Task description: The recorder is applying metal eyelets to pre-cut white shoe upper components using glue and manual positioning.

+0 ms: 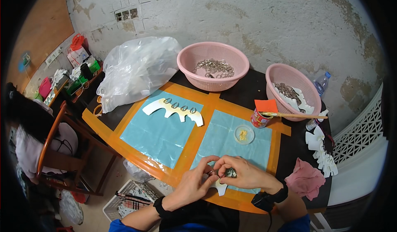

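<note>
At the table's near edge, my left hand [195,177] and my right hand [244,174] meet with fingertips pinched close together. A small thin piece, perhaps a metal ring, is between them, mostly hidden by the fingers. Tucked in the curl of my right hand are shiny dark metal pieces [230,173]. Just under the fingers lies a white shape [221,188] with pointed ends, largely covered by my hands. Farther left on a blue sheet [155,143], a scalloped white-and-yellow strip [173,111] carries several metal rings along its upper edge.
A clear round dish [244,135] holds yellow bits. Behind it stands a red can [259,119] with a wooden-handled brush [293,115] across it. Two pink baskets [213,83] hold metal pieces. A plastic bag [136,68], pink cloth [305,179] and white cut pieces [320,151] lie around.
</note>
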Action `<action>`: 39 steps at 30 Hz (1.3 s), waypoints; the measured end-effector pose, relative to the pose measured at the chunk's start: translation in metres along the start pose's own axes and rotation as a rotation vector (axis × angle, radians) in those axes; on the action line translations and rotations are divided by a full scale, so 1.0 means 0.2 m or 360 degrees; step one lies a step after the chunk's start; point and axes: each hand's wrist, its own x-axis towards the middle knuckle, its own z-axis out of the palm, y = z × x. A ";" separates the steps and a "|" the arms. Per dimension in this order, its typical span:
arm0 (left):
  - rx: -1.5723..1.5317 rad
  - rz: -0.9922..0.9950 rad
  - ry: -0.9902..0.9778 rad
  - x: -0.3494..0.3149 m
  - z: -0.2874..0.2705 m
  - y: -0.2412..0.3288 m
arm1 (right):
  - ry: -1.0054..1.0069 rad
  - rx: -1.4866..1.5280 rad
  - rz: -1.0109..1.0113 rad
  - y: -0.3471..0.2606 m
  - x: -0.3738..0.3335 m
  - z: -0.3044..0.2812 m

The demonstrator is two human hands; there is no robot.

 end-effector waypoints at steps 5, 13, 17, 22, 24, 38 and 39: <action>-0.0126 0.0020 -0.0139 0.02 -0.05 -0.07 | -0.0017 0.0173 0.0100 0.00 0.00 -0.01; 0.0015 -0.0069 -0.0129 0.05 -0.07 0.00 | 0.0026 0.0353 0.0155 0.02 -0.02 -0.02; 0.0027 -0.0101 -0.0204 0.08 -0.10 0.03 | -0.0027 0.0519 0.0159 0.05 -0.03 -0.03; -0.0096 -0.0123 -0.0270 0.13 -0.11 0.00 | -0.0031 0.0698 0.0225 0.09 -0.02 -0.03; -0.0070 -0.0183 -0.0308 0.14 -0.12 0.00 | 0.0004 0.0692 0.0239 0.09 -0.01 -0.04; -0.0062 0.0223 0.0770 0.06 -0.16 0.01 | 0.0296 0.0832 0.0340 0.14 -0.03 -0.12; -0.0497 0.0022 0.0650 -0.03 -0.12 0.00 | 0.0300 0.0849 0.0317 0.14 -0.03 -0.12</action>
